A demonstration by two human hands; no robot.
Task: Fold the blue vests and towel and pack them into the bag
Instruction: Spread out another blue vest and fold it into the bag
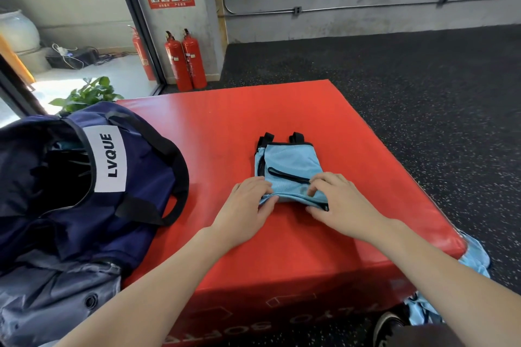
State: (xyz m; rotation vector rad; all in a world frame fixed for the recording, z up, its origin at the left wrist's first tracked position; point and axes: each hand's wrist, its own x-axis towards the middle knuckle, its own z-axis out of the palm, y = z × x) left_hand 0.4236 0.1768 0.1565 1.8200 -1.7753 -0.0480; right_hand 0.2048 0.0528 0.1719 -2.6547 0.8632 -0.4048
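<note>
Two bare forearms are seen reaching in from the near edge toward the middle of the red padded bench (214, 127). On it a light blue vest (287, 163) has been folded into a compact packet. Its near hem is pinched by the left hand (248, 205), thumb beneath and fingers curled over the edge. The right hand (338, 203) is curled over the hem's right end, gripping it beside the black trim. The hem is probably held at both ends so that the packet can be doubled once more or lifted whole. The vest's long axis is laid near to far, with the two black strap loops pointing away to the far side. At the left the navy bag (135, 177) is stood open, its mouth turned toward the person, ready to be filled. More light blue fabric (476, 256), possibly another vest, is glimpsed hanging by the bench's near right corner.
</note>
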